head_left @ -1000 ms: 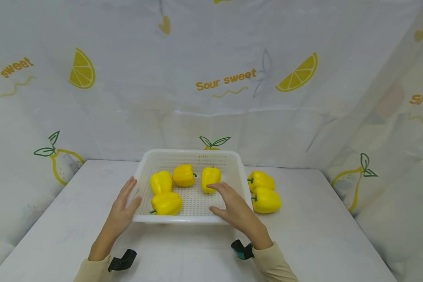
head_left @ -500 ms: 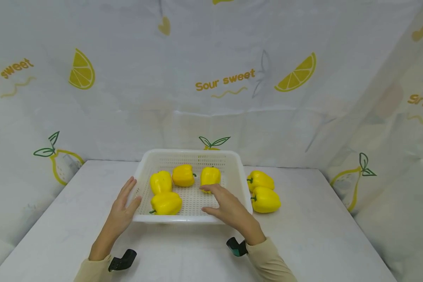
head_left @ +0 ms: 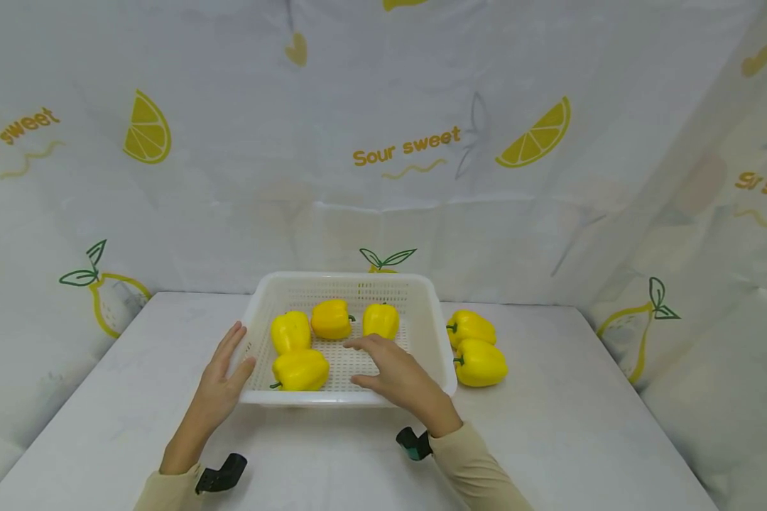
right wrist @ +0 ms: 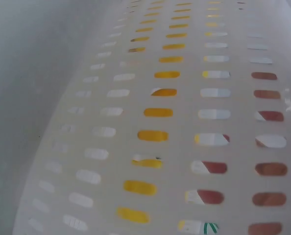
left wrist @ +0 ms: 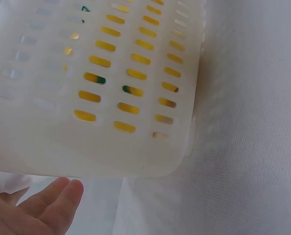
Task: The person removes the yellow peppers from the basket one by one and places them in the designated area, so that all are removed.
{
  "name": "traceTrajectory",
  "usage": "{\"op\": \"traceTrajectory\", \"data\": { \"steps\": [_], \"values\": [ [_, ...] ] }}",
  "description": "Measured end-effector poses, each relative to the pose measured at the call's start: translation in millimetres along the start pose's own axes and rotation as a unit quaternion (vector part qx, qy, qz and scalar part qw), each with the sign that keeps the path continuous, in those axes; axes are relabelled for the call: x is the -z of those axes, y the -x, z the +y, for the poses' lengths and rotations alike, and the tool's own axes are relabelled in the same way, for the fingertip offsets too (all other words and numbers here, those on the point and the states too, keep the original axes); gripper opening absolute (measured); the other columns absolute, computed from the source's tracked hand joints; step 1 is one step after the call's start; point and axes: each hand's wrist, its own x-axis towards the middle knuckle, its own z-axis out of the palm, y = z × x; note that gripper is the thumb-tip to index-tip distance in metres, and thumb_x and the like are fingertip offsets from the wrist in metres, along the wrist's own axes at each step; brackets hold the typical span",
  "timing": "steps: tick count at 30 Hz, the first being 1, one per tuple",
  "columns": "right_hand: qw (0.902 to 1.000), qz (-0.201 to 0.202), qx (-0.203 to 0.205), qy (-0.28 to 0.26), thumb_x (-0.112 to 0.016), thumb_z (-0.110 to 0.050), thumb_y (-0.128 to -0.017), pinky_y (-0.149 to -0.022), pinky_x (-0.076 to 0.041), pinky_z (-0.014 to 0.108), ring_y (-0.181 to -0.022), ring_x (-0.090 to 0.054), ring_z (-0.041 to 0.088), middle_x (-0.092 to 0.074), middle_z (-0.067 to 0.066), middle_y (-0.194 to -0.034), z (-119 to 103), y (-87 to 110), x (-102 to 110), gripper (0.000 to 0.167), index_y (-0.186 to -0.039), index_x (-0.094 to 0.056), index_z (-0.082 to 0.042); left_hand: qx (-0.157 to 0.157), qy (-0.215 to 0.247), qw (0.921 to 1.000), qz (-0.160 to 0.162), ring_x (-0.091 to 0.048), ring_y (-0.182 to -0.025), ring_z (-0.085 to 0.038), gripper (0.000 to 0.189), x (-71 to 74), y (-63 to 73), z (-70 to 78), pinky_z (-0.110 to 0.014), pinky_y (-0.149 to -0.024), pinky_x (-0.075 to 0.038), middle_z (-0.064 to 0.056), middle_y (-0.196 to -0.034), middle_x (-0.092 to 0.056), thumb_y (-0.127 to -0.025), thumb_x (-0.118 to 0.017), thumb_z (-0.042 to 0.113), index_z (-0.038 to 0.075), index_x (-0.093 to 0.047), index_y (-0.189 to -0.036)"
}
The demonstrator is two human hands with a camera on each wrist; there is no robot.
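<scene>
**White slotted plastic basket [head_left: 319, 399] holds four glossy, blocky yellow bell peppers; two lie outside**

At the far left, the bare left hand [head_left: 220, 376] rests by the basket's left wall, fingers extended rather than curled and thumb apart at the rim. The rectangular basket's long side runs left to right. Inside, the rear-left pepper [head_left: 290, 332] lies roughly front to back; its stem is hard to make out. Just in front of it, the front-left pepper [head_left: 300, 370] lies crosswise, stem to the left. The middle pepper [head_left: 331, 319] lies crosswise near the back, stem to the right. The rear-right pepper [head_left: 381, 319] points its stem away from the person, its near end hidden by the bare right hand [head_left: 396, 372]. That hand hovers over the basket's front right, fingers and thumb spread, grasping nothing. Right of the basket, on the white-covered table [head_left: 562, 404], the rear outside pepper [head_left: 475, 328] and front outside pepper [head_left: 482, 363] lie together crosswise, stems left.
</scene>
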Motion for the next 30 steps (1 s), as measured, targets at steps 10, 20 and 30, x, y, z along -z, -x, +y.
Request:
{"op": "traceTrajectory", "data": {
  "steps": [10, 20, 30],
  "values": [
    [0.9995, -0.013, 0.015, 0.023, -0.076, -0.022, -0.088, -0.109, -0.048, 0.041, -0.13, -0.055, 0.02, -0.058, 0.0, -0.14, -6, -9.6, -5, 0.052, -0.136, -0.058, -0.02, 0.0, 0.0, 1.0, -0.001, -0.011, -0.151, -0.048, 0.062, 0.6, 0.1, 1.2, -0.07, -0.117, -0.016, -0.021, -0.165, -0.012, -0.1, -0.051, 0.012, -0.003, -0.025, -0.154],
    [0.9993, -0.025, 0.021, 0.019, -0.078, -0.021, -0.086, -0.112, -0.045, 0.042, -0.133, -0.053, 0.02, -0.057, -0.001, -0.142, -10, -17.3, -9, 0.052, -0.134, -0.06, -0.023, 0.0, -0.004, 1.0, 0.0, -0.011, -0.152, -0.046, 0.062, -0.9, -0.5, 0.1, -0.071, -0.117, -0.016, -0.019, -0.166, -0.012, -0.1, -0.051, 0.014, -0.001, -0.025, -0.155],
    [0.9981, -0.045, 0.043, 0.006, -0.079, -0.025, -0.084, -0.115, -0.042, 0.041, -0.137, -0.049, 0.018, -0.058, -0.008, -0.142, -12, -28.9, -15, 0.057, -0.137, -0.059, -0.023, -0.007, -0.008, 0.9999, 0.004, -0.013, -0.151, -0.048, 0.062, -1.0, -0.6, -0.7, -0.072, -0.115, -0.017, -0.022, -0.165, -0.014, -0.1, -0.051, 0.013, -0.002, -0.026, -0.154]
  ]
}}
